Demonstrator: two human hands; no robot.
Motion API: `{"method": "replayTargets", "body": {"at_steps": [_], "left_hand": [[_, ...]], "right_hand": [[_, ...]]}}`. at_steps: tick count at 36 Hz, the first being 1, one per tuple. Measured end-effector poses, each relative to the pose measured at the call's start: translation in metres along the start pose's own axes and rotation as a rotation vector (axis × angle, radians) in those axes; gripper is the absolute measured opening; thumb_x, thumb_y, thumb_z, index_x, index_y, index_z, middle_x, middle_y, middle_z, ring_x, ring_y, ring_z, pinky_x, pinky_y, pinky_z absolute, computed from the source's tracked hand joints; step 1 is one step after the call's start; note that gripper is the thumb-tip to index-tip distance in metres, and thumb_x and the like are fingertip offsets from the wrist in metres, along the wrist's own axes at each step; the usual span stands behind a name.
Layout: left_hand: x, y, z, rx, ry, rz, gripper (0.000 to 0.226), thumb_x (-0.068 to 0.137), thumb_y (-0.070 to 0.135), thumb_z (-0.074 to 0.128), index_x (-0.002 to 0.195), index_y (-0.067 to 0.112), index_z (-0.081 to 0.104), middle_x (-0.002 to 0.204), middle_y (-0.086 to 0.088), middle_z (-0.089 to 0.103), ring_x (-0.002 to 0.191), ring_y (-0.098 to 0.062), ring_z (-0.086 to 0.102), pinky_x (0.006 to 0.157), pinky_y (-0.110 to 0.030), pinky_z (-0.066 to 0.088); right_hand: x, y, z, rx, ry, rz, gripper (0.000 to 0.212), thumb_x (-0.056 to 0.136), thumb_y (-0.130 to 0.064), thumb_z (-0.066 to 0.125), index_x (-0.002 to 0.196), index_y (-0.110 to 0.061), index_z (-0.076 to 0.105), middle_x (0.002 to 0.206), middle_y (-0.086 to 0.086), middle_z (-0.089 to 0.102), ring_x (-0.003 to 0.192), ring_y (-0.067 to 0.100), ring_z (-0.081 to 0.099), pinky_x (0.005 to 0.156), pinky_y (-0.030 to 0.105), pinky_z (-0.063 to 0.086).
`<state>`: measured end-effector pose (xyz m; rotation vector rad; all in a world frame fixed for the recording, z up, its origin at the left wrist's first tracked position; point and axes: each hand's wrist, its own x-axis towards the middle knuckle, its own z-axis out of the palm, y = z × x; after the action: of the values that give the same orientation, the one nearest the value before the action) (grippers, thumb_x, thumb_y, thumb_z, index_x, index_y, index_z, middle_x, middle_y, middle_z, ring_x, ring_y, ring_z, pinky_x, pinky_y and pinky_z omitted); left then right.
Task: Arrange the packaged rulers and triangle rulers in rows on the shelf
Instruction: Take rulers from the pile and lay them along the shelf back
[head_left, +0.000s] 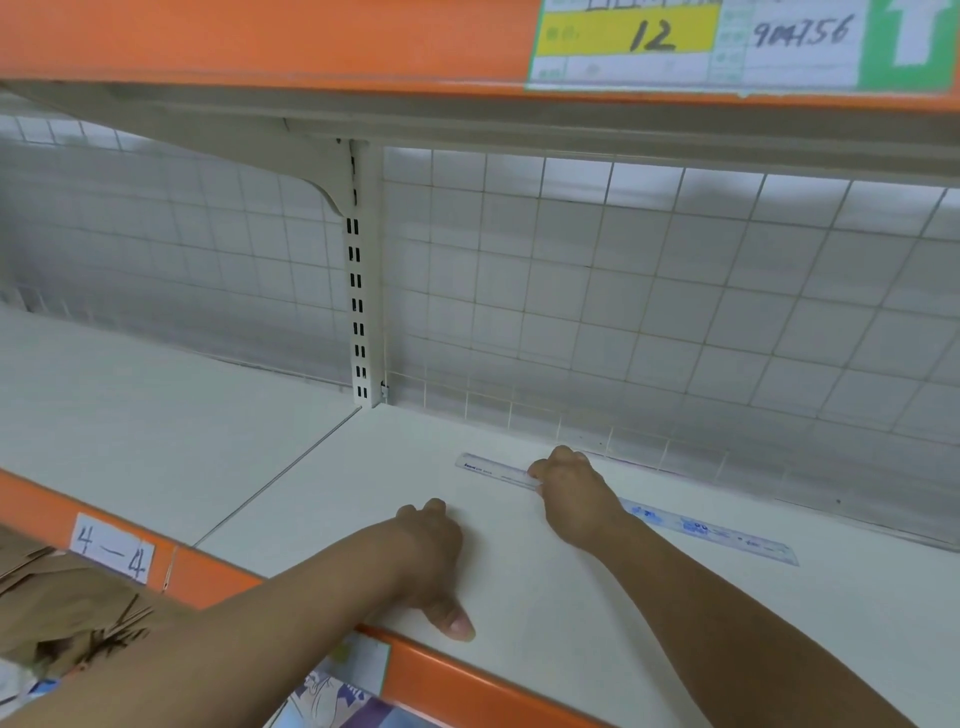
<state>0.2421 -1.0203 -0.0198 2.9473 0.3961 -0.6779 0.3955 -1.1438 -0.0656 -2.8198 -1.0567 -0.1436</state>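
A long clear packaged ruler (711, 530) with blue print lies flat on the white shelf (322, 483), near the wire-grid back and parallel to it. My right hand (571, 493) rests on the ruler's left part with the fingers curled over it, and the ruler's ends show on both sides of the hand. My left hand (434, 551) lies on the shelf board in front of the ruler, fingers curled under and thumb pointing back toward the front edge; it holds nothing. No triangle ruler is visible.
A wire-grid back panel (649, 291) closes the shelf behind. A slotted upright (363, 291) stands at the back left. An orange front rail (467, 680) carries a "4-4" label (111, 545). Brown cardboard (67, 608) lies below at the left. The upper orange shelf (260, 41) hangs overhead.
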Motion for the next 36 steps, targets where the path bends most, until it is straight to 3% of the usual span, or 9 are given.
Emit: {"method": "replayTargets", "body": {"at_steps": [4, 8, 12, 17, 22, 29, 33, 36], "left_hand": [[0.001, -0.001, 0.001, 0.037, 0.000, 0.015, 0.081, 0.074, 0.053, 0.074, 0.130, 0.001, 0.047, 0.131, -0.008, 0.032, 0.117, -0.027, 0.041, 0.085, -0.035, 0.045], [0.003, -0.005, -0.003, 0.073, 0.032, 0.039, 0.082, 0.072, 0.062, 0.070, 0.127, 0.006, 0.049, 0.128, -0.008, 0.038, 0.114, -0.027, 0.046, 0.084, -0.034, 0.042], [0.011, -0.005, -0.005, -0.023, 0.228, 0.030, 0.073, 0.078, 0.074, 0.053, 0.121, 0.014, 0.053, 0.125, -0.004, 0.050, 0.115, -0.022, 0.051, 0.087, -0.033, 0.044], [0.018, 0.007, -0.004, -0.003, 0.343, 0.065, 0.046, 0.092, 0.054, 0.049, 0.119, 0.018, 0.053, 0.123, -0.001, 0.055, 0.115, -0.020, 0.053, 0.088, -0.031, 0.044], [0.025, 0.026, -0.003, 0.034, 0.359, 0.176, 0.028, 0.095, 0.029, 0.044, 0.119, 0.017, 0.053, 0.125, -0.002, 0.055, 0.115, -0.020, 0.052, 0.089, -0.030, 0.043], [0.032, 0.057, -0.005, 0.075, 0.359, 0.325, 0.028, 0.094, 0.027, 0.044, 0.117, 0.015, 0.054, 0.123, -0.003, 0.055, 0.113, -0.022, 0.053, 0.088, -0.031, 0.043], [0.034, 0.072, -0.005, 0.105, 0.364, 0.398, 0.027, 0.095, 0.029, 0.044, 0.117, 0.016, 0.055, 0.124, -0.002, 0.056, 0.114, -0.022, 0.053, 0.088, -0.030, 0.043], [0.036, 0.082, -0.006, 0.126, 0.370, 0.461, 0.029, 0.096, 0.029, 0.043, 0.118, 0.016, 0.056, 0.125, -0.002, 0.055, 0.115, -0.022, 0.053, 0.087, -0.031, 0.043]], "right_hand": [[-0.005, -0.001, 0.000, 0.008, 0.059, 0.002, 0.024, 0.093, -0.002, 0.042, 0.110, -0.010, 0.056, 0.095, 0.002, 0.034, 0.106, 0.025, 0.045, 0.072, 0.027, 0.032], [-0.015, -0.003, -0.007, -0.003, 0.087, -0.007, 0.024, 0.100, -0.018, 0.038, 0.112, -0.010, 0.056, 0.107, 0.007, 0.046, 0.107, 0.025, 0.045, 0.078, 0.029, 0.038], [-0.028, -0.004, -0.014, -0.015, 0.092, 0.011, 0.030, 0.101, -0.029, 0.037, 0.111, -0.010, 0.057, 0.110, 0.008, 0.051, 0.107, 0.025, 0.048, 0.084, 0.034, 0.044], [-0.049, -0.002, -0.022, -0.025, 0.071, 0.058, 0.032, 0.099, -0.037, 0.039, 0.102, -0.011, 0.057, 0.099, 0.006, 0.058, 0.098, 0.025, 0.057, 0.076, 0.032, 0.042], [-0.069, 0.010, -0.029, -0.059, 0.031, 0.111, 0.033, 0.098, -0.039, 0.039, 0.102, -0.012, 0.057, 0.106, 0.006, 0.061, 0.100, 0.026, 0.057, 0.071, 0.030, 0.037], [-0.101, 0.027, -0.038, -0.076, -0.014, 0.264, 0.035, 0.098, -0.039, 0.039, 0.102, -0.011, 0.059, 0.111, 0.006, 0.061, 0.104, 0.025, 0.057, 0.075, 0.030, 0.040], [-0.118, 0.035, -0.042, -0.089, -0.007, 0.336, 0.028, 0.098, -0.035, 0.040, 0.092, -0.014, 0.056, 0.108, 0.006, 0.062, 0.095, 0.024, 0.056, 0.068, 0.028, 0.036], [-0.130, 0.039, -0.044, -0.098, 0.011, 0.392, 0.031, 0.098, -0.036, 0.040, 0.098, -0.011, 0.059, 0.107, 0.005, 0.064, 0.096, 0.024, 0.058, 0.067, 0.027, 0.036]]}}
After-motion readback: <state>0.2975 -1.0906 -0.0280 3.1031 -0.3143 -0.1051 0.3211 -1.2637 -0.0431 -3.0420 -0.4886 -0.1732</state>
